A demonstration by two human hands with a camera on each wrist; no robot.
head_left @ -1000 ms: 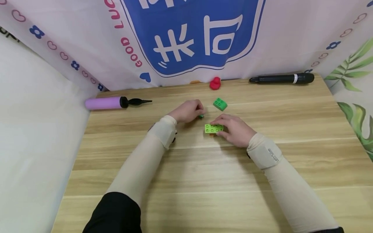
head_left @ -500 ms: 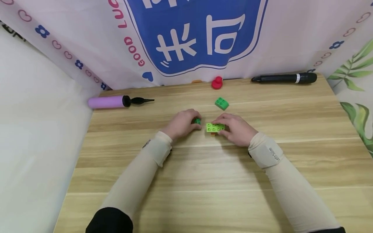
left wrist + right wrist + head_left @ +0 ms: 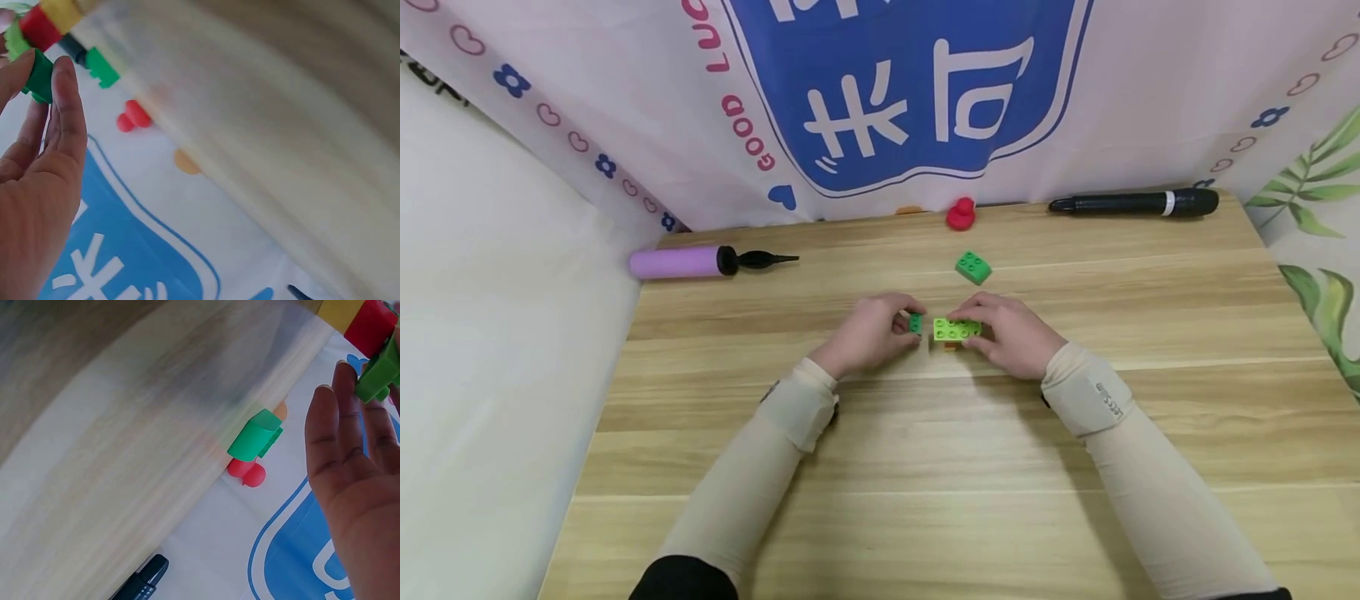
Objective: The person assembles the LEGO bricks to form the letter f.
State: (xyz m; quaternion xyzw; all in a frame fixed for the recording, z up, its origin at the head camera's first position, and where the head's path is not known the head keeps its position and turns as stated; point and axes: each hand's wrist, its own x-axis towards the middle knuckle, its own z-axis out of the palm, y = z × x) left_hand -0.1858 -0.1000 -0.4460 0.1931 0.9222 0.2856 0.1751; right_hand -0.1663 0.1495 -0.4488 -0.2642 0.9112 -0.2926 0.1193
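My left hand (image 3: 872, 335) pinches a small green toy brick (image 3: 915, 323) between thumb and fingers. The brick hangs just left of a lime-green brick (image 3: 951, 330), with a narrow gap between them. My right hand (image 3: 1017, 337) holds that lime brick by its right end. Beneath it, the right wrist view shows a red brick (image 3: 372, 326) and then a yellow brick (image 3: 340, 312), stacked toward the table. In the left wrist view, the pinched green brick (image 3: 40, 78) is close to the lime brick (image 3: 14, 40). My fingers partly cover both.
Behind my hands, another green brick (image 3: 973, 267) lies on the wooden table (image 3: 895, 467). A red rounded toy (image 3: 961, 214) stands at the back edge, before a printed cloth (image 3: 880, 108). A purple hand pump (image 3: 677, 262) lies back left, a black microphone-like object (image 3: 1131, 202) back right.
My left hand has drawn the green brick nearer to me, then a little right toward the lime brick. The right hand keeps its hold, nearly still.
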